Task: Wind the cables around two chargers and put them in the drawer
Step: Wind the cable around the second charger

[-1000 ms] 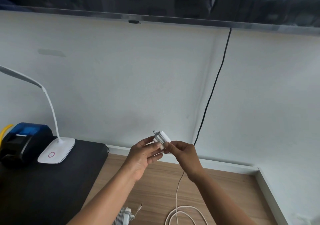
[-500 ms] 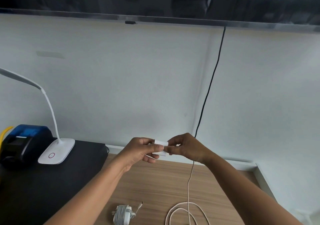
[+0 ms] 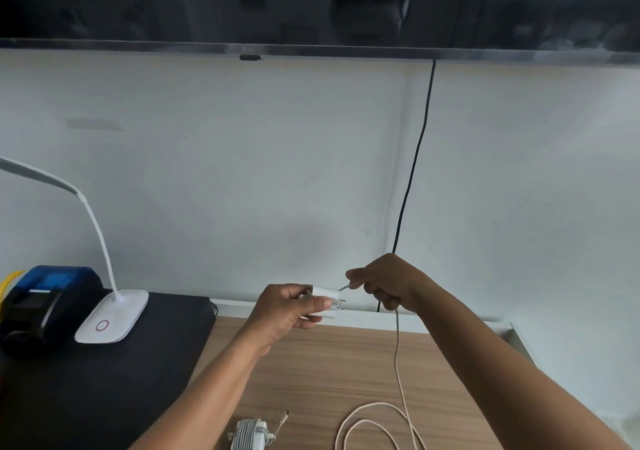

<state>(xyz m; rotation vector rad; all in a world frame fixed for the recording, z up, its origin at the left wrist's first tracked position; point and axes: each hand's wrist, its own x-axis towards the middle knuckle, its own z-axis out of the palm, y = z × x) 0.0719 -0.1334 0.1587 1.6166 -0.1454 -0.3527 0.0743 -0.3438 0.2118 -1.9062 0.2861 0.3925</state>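
Observation:
My left hand point(image 3: 284, 307) grips a small white charger point(image 3: 325, 295) above the wooden desk point(image 3: 346, 363), its prongs pointing right. My right hand point(image 3: 384, 285) pinches the charger's white cable point(image 3: 398, 352) just right of the charger. The cable hangs from that hand and lies in loose loops on the desk at the bottom. A second white charger point(image 3: 251, 434) with its cable wound around it lies on the desk near the bottom edge. No drawer is in view.
A black pad point(image 3: 104, 380) covers the desk's left side, bearing a white desk lamp point(image 3: 110, 316) and a blue-and-black label printer point(image 3: 41, 302). A black cord point(image 3: 415, 179) runs down the white wall behind my hands.
My right hand has moved right and away from the charger, drawing the cable taut between the two hands. My left hand still holds the charger, now lower and turned.

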